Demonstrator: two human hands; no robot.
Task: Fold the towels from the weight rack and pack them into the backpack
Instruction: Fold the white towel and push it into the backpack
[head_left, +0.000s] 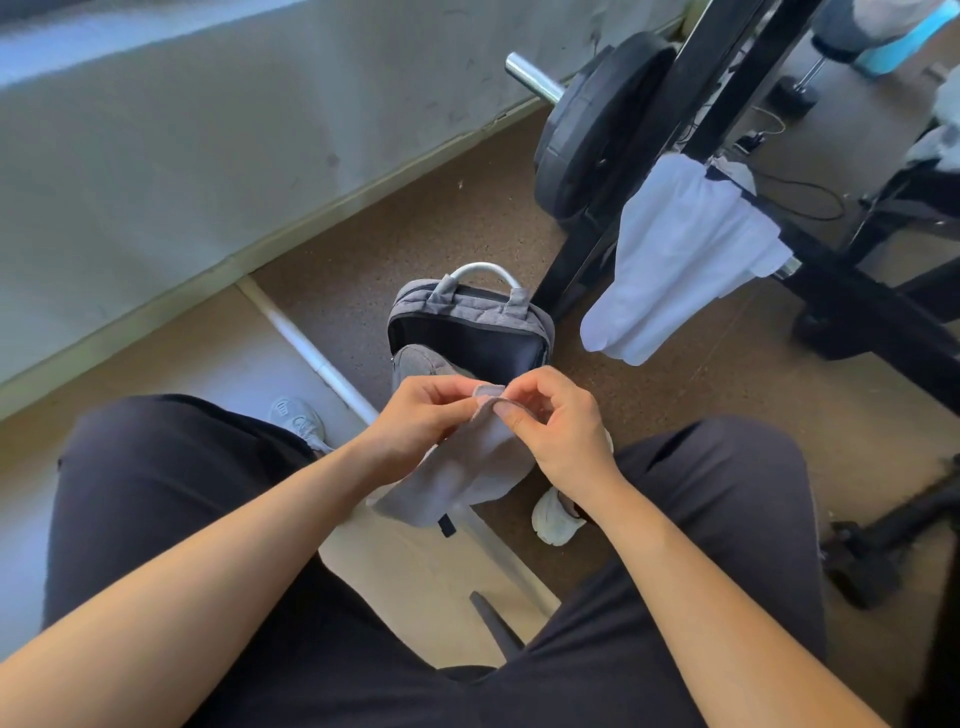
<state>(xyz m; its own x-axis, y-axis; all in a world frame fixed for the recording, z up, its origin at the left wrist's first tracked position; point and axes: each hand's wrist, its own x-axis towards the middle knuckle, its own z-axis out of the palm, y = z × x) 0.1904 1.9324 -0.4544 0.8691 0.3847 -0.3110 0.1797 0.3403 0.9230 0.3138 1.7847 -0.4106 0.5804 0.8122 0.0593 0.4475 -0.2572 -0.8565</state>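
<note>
A small pale grey towel (467, 478) hangs between my knees. My left hand (421, 421) and my right hand (558, 426) both pinch its top edge, fingertips close together. Just beyond them a grey backpack (467, 322) stands on the floor with its main compartment unzipped and dark inside. A larger white towel (685, 260) is draped over a bar of the black weight rack (841, 270) to the right of the backpack.
A black weight plate (597, 130) on a chrome bar sits at the rack's left end. More pale cloths (940, 140) lie at the far right. A white pipe (306, 343) runs across the floor. My white shoes (556, 514) flank the backpack.
</note>
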